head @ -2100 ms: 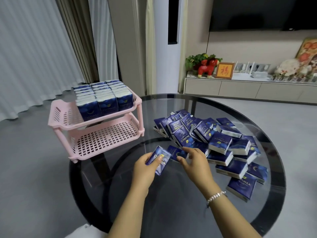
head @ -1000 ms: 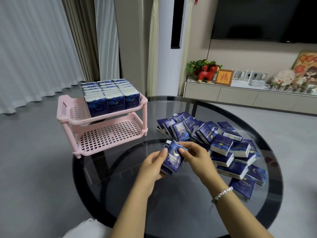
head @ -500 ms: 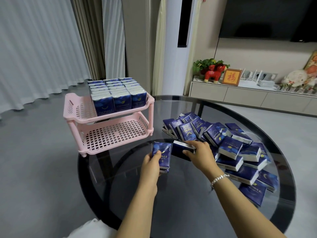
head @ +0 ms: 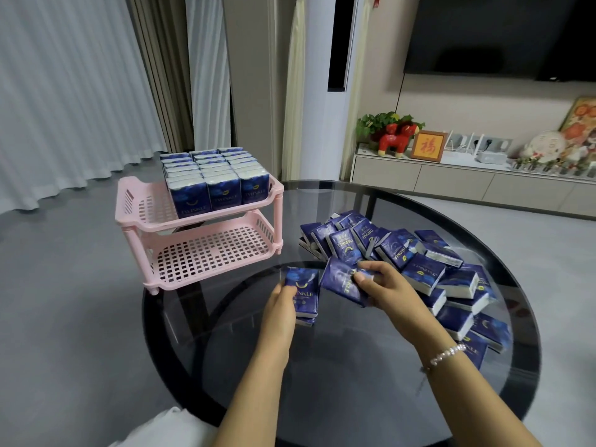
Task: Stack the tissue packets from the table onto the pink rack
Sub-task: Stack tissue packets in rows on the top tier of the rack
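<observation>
A two-tier pink rack stands at the round glass table's far left edge. Its top tier holds several rows of upright blue tissue packets; its lower tier is bare. A loose pile of blue packets lies on the table's right half. My left hand grips a small stack of packets held upright above the table. My right hand holds another packet tilted, right beside the left hand's stack and at the pile's near edge.
The table's black rim curves under the rack's front foot. Behind stand grey curtains, a low TV cabinet with ornaments, and a dark television. Grey floor surrounds the table.
My right hand lifted a packet off the pile's edge and turned it toward the left hand's stack. My left hand kept its stack and stayed almost in place. The view drifted left.
</observation>
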Motion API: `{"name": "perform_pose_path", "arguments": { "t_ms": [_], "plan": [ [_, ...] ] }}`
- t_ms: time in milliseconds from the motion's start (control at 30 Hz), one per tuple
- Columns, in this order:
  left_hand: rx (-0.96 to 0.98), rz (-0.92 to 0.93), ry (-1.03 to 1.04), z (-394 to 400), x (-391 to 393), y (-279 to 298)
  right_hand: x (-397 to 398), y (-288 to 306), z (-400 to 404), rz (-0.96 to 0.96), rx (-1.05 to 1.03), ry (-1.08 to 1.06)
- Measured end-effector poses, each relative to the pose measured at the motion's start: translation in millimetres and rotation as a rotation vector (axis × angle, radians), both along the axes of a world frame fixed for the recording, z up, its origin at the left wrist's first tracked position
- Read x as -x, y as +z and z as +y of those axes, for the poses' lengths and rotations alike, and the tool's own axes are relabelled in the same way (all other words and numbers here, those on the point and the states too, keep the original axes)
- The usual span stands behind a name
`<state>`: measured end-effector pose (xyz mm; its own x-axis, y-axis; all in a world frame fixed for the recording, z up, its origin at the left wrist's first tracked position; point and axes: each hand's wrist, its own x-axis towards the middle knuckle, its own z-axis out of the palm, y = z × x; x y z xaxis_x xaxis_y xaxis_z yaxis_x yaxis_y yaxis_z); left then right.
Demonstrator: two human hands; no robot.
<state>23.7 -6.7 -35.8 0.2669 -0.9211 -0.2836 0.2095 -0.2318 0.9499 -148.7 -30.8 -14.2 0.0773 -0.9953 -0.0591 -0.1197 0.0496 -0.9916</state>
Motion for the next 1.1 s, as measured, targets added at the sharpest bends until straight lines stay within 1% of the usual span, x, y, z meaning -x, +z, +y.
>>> {"name": "perform_pose_path", "arguments": {
  "t_ms": [100,167,233,267,400,567,667,733,834,900,967,1034,1100],
  "plan": [
    [-0.012,0.001,-0.072,3,2,2,2,5,1,-0.011,0.038,0.038],
    [-0.021,-0.034,-0.154,5,4,3,1,9,1,0.025,0.086,0.109],
    [-0.015,-0.066,-0.226,8,6,5,-6,10,3,0.062,0.132,0.134],
    [-0.013,-0.074,-0.255,9,8,6,-9,9,4,0.083,0.157,0.117],
    [0.022,-0.041,-0.304,11,11,9,-28,-4,-1,0.278,0.310,-0.030],
    [0.052,-0.089,-0.361,10,8,0,-45,-8,-3,0.255,0.407,-0.033],
    [0.065,-0.088,-0.366,6,8,-5,-45,-11,-7,0.164,0.345,-0.018],
    [0.068,-0.045,-0.304,4,8,-4,-44,-12,-8,0.033,0.214,0.016],
    [0.099,-0.008,-0.246,1,4,-4,-37,-9,-9,-0.196,-0.055,0.172],
    [0.100,-0.004,-0.265,-1,0,-5,-30,-8,-9,-0.239,-0.101,0.301],
    [0.102,-0.120,-0.343,2,-6,-3,-22,-8,-11,-0.202,-0.039,0.369],
    [0.104,-0.288,-0.435,4,-12,-3,-14,-10,-12,-0.091,0.011,0.404],
    [0.103,-0.495,-0.514,7,-15,-4,-8,-13,-12,0.045,0.016,0.467]
  ]
}}
